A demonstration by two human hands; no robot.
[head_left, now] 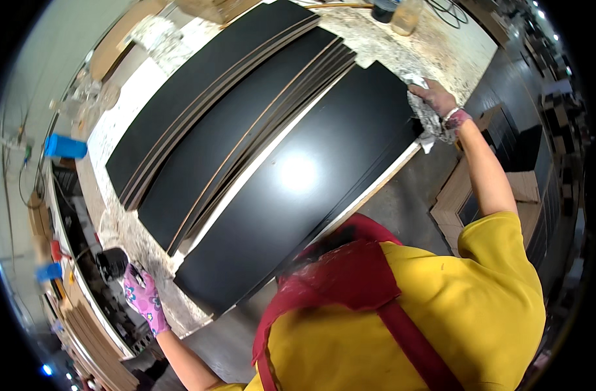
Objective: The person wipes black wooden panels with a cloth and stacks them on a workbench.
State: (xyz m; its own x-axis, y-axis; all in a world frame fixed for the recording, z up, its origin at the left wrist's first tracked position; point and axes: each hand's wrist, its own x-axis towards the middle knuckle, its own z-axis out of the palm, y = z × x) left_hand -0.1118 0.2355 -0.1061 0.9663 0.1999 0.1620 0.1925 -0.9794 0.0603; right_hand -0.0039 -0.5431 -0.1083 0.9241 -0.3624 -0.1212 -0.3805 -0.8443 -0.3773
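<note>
My right hand (438, 98), closed, grips a crumpled white and grey rag (427, 116) at the far right end of a long black panel (291, 176). The panel lies flat nearest my body, with another dark edge showing under its near side. My left hand (143, 300), in a pink flowered glove, is closed at the table's left, beside a black cup (111, 263). Its fingertips are at a small dark thing near the cup, too unclear to name.
Beyond the near panel lie two stacks of black panels, a middle stack (239, 124) and a far stack (207, 85), on a paint-stained worktable (464, 49). A clear container (407, 16) stands at the back. An open cardboard box (451, 202) is right, a blue container (65, 147) left.
</note>
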